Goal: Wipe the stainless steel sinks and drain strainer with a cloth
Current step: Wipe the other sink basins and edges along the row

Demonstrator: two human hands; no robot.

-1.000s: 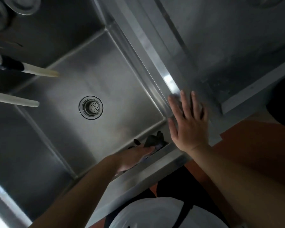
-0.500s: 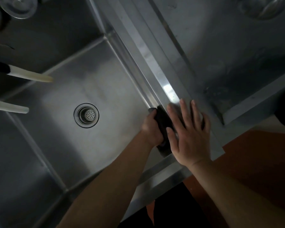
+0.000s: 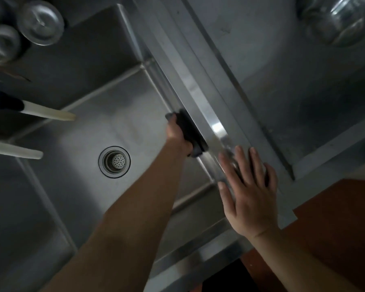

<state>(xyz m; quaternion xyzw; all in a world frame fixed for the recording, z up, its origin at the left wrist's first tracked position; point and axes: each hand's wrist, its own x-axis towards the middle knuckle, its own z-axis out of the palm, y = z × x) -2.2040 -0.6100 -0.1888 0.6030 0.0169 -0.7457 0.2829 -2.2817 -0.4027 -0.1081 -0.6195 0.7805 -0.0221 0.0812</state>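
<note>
Your left hand (image 3: 178, 135) grips a dark cloth (image 3: 190, 132), fingers curled round it, and presses it against the inner side wall of the sink (image 3: 89, 186) just under the bright divider rim (image 3: 200, 95). Your right hand (image 3: 251, 197) lies flat with fingers spread on that rim at about five o'clock from the cloth, near it but not touching it; it holds nothing and looks to be bracing you.

The drain strainer (image 3: 114, 161) sits in the basin floor at about eight o'clock from the cloth, well apart from it. Two pale handles (image 3: 49, 113) reach in from nine o'clock, and steel vessels (image 3: 40, 23) stand at eleven o'clock beyond the back wall. A second basin (image 3: 303, 91) lies past the rim at two o'clock.

By my reading you are working the wall of the near basin. Whether its floor is wiped I cannot tell in this dim light. The strainer and the far basin appear yet to be done, so much of the task seems left.
</note>
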